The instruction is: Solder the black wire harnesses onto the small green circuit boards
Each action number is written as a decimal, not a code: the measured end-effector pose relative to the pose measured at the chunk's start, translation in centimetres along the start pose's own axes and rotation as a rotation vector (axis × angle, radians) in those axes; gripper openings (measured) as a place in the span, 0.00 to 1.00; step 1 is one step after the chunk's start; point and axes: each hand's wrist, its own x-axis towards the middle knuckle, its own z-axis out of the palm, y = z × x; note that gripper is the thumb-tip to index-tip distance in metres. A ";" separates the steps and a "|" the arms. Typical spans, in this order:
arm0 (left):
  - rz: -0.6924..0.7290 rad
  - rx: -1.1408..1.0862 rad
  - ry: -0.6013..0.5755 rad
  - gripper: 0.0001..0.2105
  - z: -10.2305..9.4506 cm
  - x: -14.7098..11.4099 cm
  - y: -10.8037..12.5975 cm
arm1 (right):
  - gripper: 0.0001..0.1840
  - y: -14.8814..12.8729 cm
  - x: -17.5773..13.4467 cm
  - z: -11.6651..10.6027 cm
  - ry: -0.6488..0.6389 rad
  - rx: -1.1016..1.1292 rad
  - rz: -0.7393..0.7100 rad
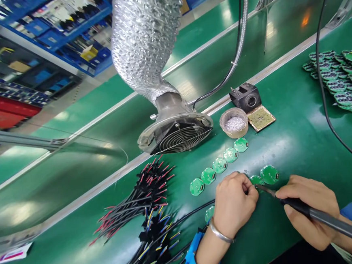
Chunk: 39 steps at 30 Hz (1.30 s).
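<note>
Tilted head view, forward and down

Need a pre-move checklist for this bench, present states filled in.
1. Grey-and-black pen-shaped soldering iron held in the right hand: ok, grip on the handle.
2. Its slim metal tip touching the small round green circuit board: cannot tell, it is right at the board.
3. Whole board visible: not ok, the left hand partly covers it.
4. What the left grip pinches: cannot tell, hidden.
5. Round black extractor fan with wire grille running: cannot tell.
6. Black block-shaped stand with round hole on the bench: ok, beside the round tan bowl.
</note>
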 end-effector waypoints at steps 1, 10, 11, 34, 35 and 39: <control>0.001 0.003 -0.003 0.05 -0.1 0.0 0.0 | 0.16 0.0 0.0 0.0 -0.007 -0.019 -0.025; 0.010 0.026 -0.055 0.05 -0.5 0.5 0.1 | 0.16 -0.1 -0.5 -0.2 0.078 0.024 0.020; 0.009 0.029 -0.058 0.05 -0.5 0.5 0.1 | 0.15 0.0 -0.5 -0.2 0.080 0.028 0.026; 0.297 0.110 0.104 0.04 0.7 -1.3 -1.3 | 0.11 -0.8 0.2 0.2 0.125 -0.006 -0.063; 0.298 0.084 0.080 0.04 0.5 -1.1 -1.4 | 0.11 -0.9 0.2 0.2 0.124 -0.006 -0.060; 0.310 -0.031 -0.058 0.05 -0.2 0.0 -1.7 | 0.11 -0.8 0.1 0.3 0.108 0.003 -0.055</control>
